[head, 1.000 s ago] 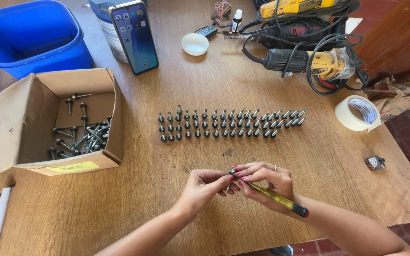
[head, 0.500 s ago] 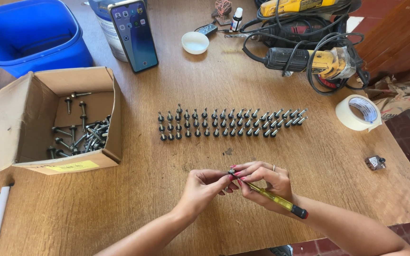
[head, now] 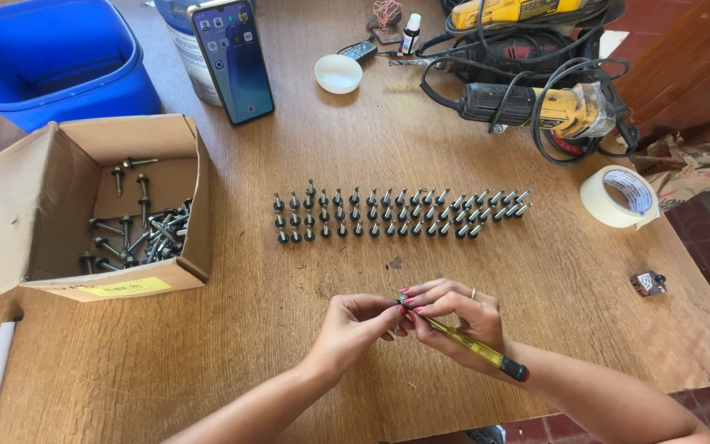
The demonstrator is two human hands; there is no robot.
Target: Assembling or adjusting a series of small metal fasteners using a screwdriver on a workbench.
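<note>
Head view: your left hand (head: 353,327) and right hand (head: 454,316) pinched one small screw (head: 402,301) below the screw rows (head: 396,212) on the desk (head: 306,386); your right grip also held the yellow screwdriver (head: 474,348). I think you were fitting it; next needs steady fingers.

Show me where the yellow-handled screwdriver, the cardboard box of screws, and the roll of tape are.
Yellow-handled screwdriver (head: 477,349), head view, on the clear yellow handle below the right hand.
Cardboard box (head: 191,197), head view, on its right side wall.
Roll of tape (head: 601,201), head view, on the cream outer band, left side.

Small part pinched betw. hands (head: 404,316) hidden; blue bin (head: 51,57) cut off.
</note>
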